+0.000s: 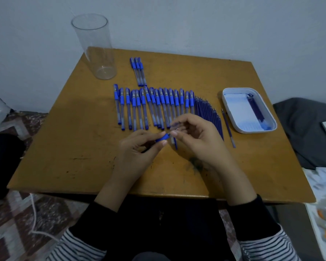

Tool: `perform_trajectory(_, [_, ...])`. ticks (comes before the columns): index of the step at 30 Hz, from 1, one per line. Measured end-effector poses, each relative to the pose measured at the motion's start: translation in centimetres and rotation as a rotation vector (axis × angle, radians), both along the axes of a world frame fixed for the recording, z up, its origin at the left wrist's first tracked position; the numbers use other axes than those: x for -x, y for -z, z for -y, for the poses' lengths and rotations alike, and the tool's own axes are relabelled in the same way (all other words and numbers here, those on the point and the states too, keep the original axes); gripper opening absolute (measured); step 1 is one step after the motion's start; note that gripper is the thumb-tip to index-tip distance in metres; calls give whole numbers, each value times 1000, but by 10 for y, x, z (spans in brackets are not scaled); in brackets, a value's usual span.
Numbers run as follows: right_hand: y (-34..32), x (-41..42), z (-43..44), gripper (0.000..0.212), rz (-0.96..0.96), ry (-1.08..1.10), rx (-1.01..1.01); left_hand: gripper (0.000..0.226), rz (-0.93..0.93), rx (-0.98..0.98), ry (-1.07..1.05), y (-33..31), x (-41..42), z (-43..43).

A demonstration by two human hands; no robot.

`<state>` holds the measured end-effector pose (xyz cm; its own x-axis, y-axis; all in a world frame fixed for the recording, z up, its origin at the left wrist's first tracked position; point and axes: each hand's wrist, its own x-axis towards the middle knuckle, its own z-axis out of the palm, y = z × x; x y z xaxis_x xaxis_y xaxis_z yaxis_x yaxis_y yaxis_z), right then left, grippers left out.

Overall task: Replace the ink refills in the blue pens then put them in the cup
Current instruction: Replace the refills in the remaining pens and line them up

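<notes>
left grip (137,149): i see it curled, pinching a blue pen piece (162,138)
right grip (194,136): fingertips pinching blurred barrel (175,126)
cup (96,48): one
tray (271,127): one

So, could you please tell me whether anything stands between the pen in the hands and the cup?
Nothing upright does. The left hand and right hand hold the pen; the row of pens lies flat on the table between it and the cup, low enough to pass over. The cup stands open and empty.

Blurry, perhaps clear barrel (175,125) in right hand (194,137)
</notes>
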<state>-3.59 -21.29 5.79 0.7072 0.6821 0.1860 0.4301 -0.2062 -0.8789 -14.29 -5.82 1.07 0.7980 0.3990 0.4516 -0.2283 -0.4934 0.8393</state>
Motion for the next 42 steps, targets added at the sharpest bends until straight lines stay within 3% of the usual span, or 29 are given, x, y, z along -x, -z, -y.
perform_trajectory(4, [4,0,-2,4,71,25,44,26,-11,-45,-6,1,1,0])
perform_trajectory(10, [11,10,-3,15,-93,252,-36,25,-9,-9,-78,-1,0,0])
perform_trajectory(14, [25,16,-6,19,-45,428,127,26,-28,-16,-135,-2,0,-2])
perform_trajectory(21, [27,25,-18,34,101,459,305,25,-52,-29,-171,0,-2,-4])
perform_trajectory(27, [25,25,-23,27,148,432,335,26,-48,-21,-171,0,-2,-3])
perform_trajectory(30, [24,23,-20,31,-19,435,223,25,-46,3,-172,0,-2,-3])
perform_trajectory(33, [20,16,-15,35,-303,424,-19,24,-37,44,-166,0,-1,-2])
perform_trajectory(36, [14,11,-19,27,-455,447,-276,25,-44,49,-173,1,-1,-3])
perform_trajectory(38, [13,9,-24,23,-491,471,-431,25,-45,50,-176,2,-2,-3])
perform_trajectory(42, [16,7,-31,20,-457,461,-534,24,-34,44,-180,2,-2,-3])
